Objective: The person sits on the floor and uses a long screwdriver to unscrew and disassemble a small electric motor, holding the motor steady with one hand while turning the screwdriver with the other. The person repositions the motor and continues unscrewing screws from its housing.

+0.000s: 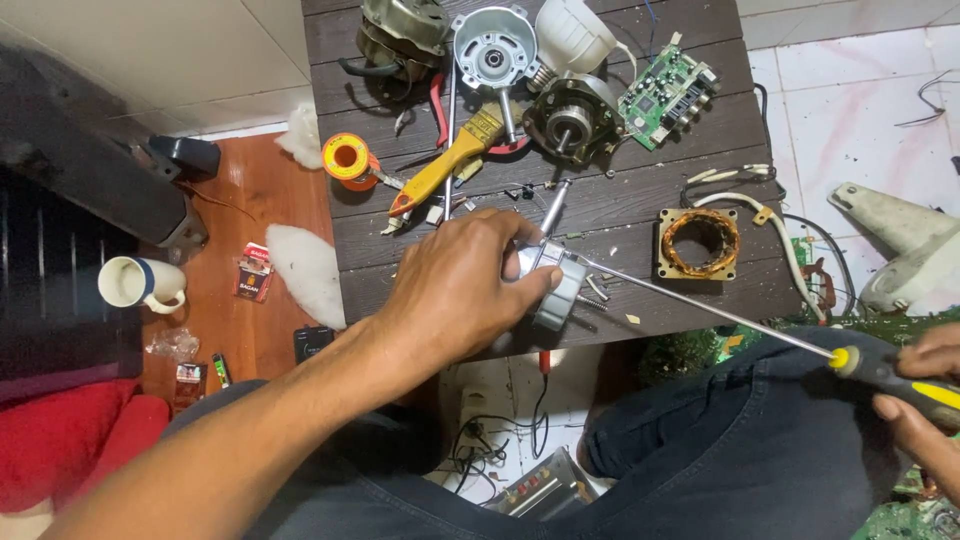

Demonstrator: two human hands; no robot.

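Note:
My left hand [462, 290] grips a silver motor rotor [556, 284] with a steel shaft on the near edge of the dark wooden table [700, 140]. My right hand [925, 405], low at the right edge, is closed on the black and yellow handle of a long screwdriver [720, 315]. Its thin shaft runs up and left, and its tip meets the rotor beside my left thumb. A square stator with copper windings [699, 243] lies just right of the rotor.
Further back on the table lie a yellow-handled brush [450, 160], a round motor cover [492, 48], a motor body [570, 120], a green circuit board [665, 95] and a solder spool [347, 157]. A white mug [135, 282] stands on the floor at left.

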